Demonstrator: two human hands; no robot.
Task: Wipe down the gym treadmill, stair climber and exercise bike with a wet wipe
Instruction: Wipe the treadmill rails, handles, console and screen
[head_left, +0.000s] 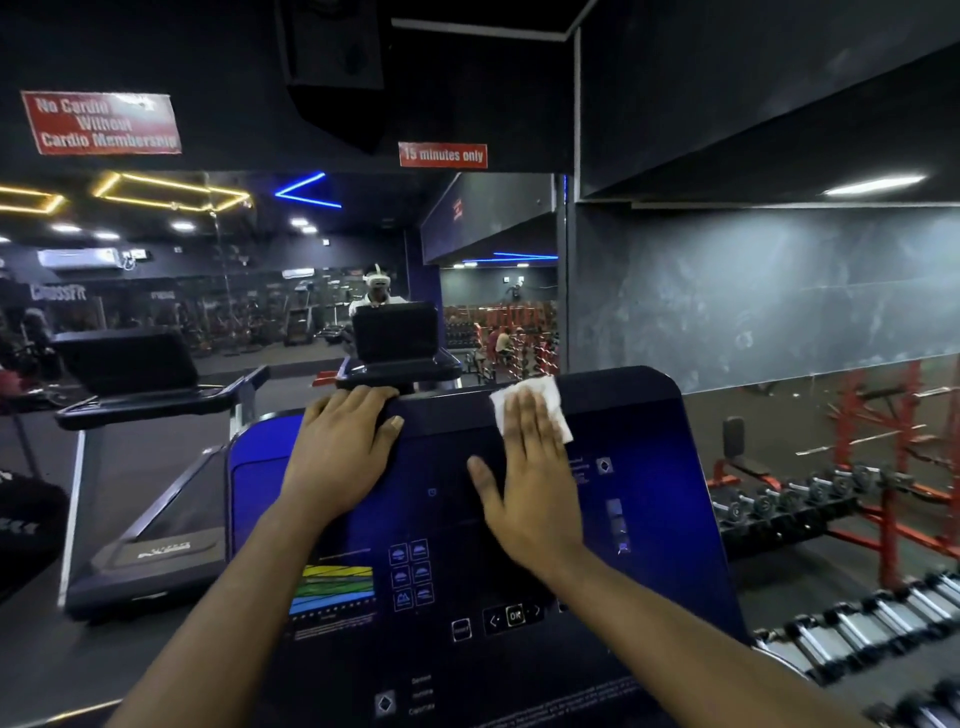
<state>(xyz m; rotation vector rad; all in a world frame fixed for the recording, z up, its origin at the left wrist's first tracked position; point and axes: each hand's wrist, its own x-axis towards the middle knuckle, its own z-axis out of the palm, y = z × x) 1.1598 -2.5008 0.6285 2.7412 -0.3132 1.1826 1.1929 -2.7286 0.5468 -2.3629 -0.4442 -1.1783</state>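
Observation:
The treadmill console (639, 499), a dark panel with blue edges and lit icons, fills the middle of the head view. My right hand (530, 483) lies flat with straight fingers on the upper part of the panel, pressing a white wet wipe (556, 402) against it; the wipe sticks out past the fingertips. My left hand (345, 447) grips the console's top edge at the left, fingers curled over the rim.
A mirror wall ahead reflects the console, me and the gym. Another treadmill (140, 519) stands to the left. Racks of dumbbells (857, 618) and red frames (893, 467) line the right side. Red signs hang on the wall above.

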